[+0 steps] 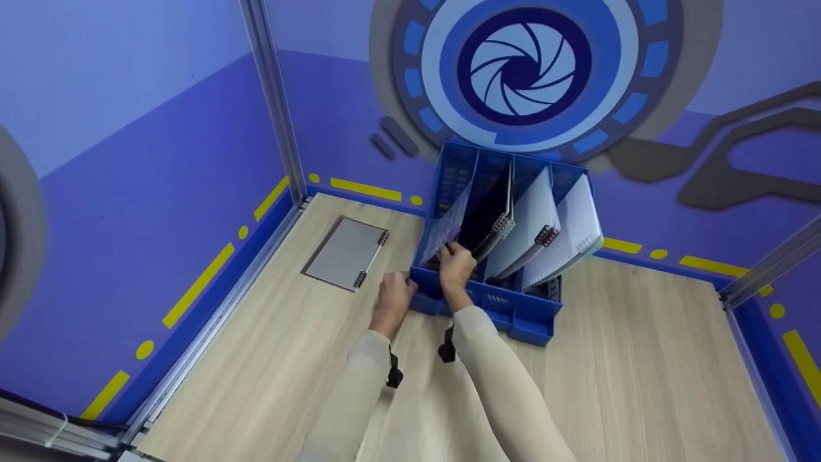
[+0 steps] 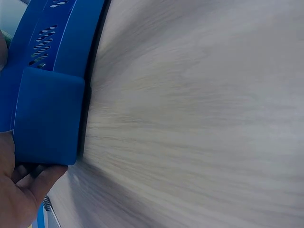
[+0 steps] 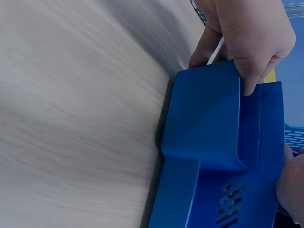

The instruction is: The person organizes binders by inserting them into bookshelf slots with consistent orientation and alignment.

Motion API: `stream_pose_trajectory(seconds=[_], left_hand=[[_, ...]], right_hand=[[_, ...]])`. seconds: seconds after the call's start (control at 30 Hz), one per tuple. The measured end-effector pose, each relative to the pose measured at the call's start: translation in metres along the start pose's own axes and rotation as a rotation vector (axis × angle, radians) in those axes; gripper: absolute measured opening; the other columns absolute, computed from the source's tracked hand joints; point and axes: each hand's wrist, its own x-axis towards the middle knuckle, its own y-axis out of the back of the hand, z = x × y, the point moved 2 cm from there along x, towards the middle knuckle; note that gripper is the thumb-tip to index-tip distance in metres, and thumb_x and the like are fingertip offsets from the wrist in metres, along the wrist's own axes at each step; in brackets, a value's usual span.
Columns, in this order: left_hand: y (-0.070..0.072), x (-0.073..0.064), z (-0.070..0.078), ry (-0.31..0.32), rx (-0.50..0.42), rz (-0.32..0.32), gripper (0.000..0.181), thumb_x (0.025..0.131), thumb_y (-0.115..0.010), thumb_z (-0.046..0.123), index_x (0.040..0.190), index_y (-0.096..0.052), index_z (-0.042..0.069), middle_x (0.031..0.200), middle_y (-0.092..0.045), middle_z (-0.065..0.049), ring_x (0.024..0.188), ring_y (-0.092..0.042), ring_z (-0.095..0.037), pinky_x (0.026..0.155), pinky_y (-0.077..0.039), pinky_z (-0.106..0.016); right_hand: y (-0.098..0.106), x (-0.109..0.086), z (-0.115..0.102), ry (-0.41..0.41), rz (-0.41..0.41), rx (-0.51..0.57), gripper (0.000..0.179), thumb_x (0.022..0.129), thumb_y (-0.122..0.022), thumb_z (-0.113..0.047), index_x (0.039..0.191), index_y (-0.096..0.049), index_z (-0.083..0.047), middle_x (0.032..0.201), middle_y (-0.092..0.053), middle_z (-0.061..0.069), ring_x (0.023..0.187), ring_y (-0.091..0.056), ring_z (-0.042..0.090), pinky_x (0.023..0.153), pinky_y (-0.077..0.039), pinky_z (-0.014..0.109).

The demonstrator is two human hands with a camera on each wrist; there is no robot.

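A blue file organizer (image 1: 494, 298) with several upright slots stands against the back wall, spiral notebooks leaning in it. My left hand (image 1: 392, 296) grips its front left corner; in the left wrist view the thumb and fingers of that left hand (image 2: 23, 192) are around the end of the small front pocket (image 2: 50, 116). At the leftmost slot, my right hand (image 1: 457, 264) pinches the near edge of a thin, pale purple spiral notebook (image 1: 451, 215). Only part of the right hand (image 3: 292, 185) shows at the edge of the right wrist view, its fingertips hidden there.
A grey-covered spiral notebook (image 1: 346, 253) lies flat on the wooden table (image 1: 641, 359), left of the organizer. The other slots hold a black notebook (image 1: 490, 215), a white notebook with dark rings (image 1: 529, 221) and another white notebook (image 1: 567, 231). Printed panels (image 1: 160, 160) enclose the table.
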Motion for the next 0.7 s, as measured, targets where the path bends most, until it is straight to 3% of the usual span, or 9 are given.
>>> stream_pose_trajectory(seconds=[0.1,0.23,0.37,0.47,0.57,0.7], left_hand=[[0.001,0.000,0.000,0.000,-0.006,0.006,0.035,0.086,-0.063,0.005,0.062,-0.042,0.018,0.067,-0.047,0.003,0.060,-0.042,-0.016,0.055,-0.036,-0.031],[0.002,0.000,-0.001,-0.011,-0.008,0.016,0.036,0.086,-0.063,0.005,0.062,-0.039,0.018,0.066,-0.044,0.002,0.059,-0.040,-0.017,0.055,-0.035,-0.031],[0.001,0.003,-0.002,-0.024,-0.013,0.023,0.039,0.086,-0.063,0.005,0.060,-0.037,0.017,0.063,-0.038,0.004,0.057,-0.036,-0.016,0.053,-0.031,-0.030],[0.001,0.004,-0.003,-0.032,-0.023,0.009,0.039,0.087,-0.062,0.005,0.060,-0.036,0.018,0.061,-0.033,0.007,0.055,-0.033,-0.013,0.052,-0.028,-0.029],[0.001,0.003,-0.003,-0.048,-0.030,-0.007,0.039,0.087,-0.062,0.004,0.062,-0.036,0.017,0.062,-0.032,0.007,0.055,-0.034,-0.013,0.052,-0.029,-0.029],[0.003,0.001,0.000,-0.059,-0.017,-0.013,0.034,0.088,-0.065,0.003,0.062,-0.045,0.014,0.064,-0.044,0.004,0.059,-0.042,-0.015,0.055,-0.037,-0.033]], right_hand=[[0.005,-0.002,0.001,-0.006,-0.016,0.040,0.013,0.094,-0.071,-0.011,0.083,-0.075,-0.004,0.078,-0.073,0.007,0.072,-0.064,0.023,0.071,-0.051,0.038],[0.011,-0.009,0.004,-0.042,-0.058,0.130,0.014,0.095,-0.070,-0.013,0.102,-0.078,-0.003,0.092,-0.077,0.011,0.085,-0.074,0.024,0.077,-0.056,0.036],[0.017,-0.017,0.008,-0.095,-0.113,0.345,0.030,0.097,-0.068,-0.008,0.125,-0.070,0.002,0.114,-0.073,0.020,0.100,-0.074,0.030,0.083,-0.059,0.032],[0.023,-0.025,0.010,-0.095,-0.151,0.491,0.035,0.098,-0.064,-0.003,0.132,-0.063,0.007,0.123,-0.067,0.027,0.108,-0.069,0.039,0.086,-0.058,0.031],[0.029,-0.033,0.011,-0.034,-0.179,0.506,0.033,0.099,-0.063,-0.002,0.130,-0.064,0.008,0.123,-0.066,0.030,0.109,-0.068,0.043,0.085,-0.058,0.030],[0.039,-0.045,0.009,0.113,-0.212,0.362,0.031,0.097,-0.067,-0.007,0.127,-0.068,0.004,0.118,-0.071,0.023,0.104,-0.072,0.034,0.083,-0.058,0.031]])
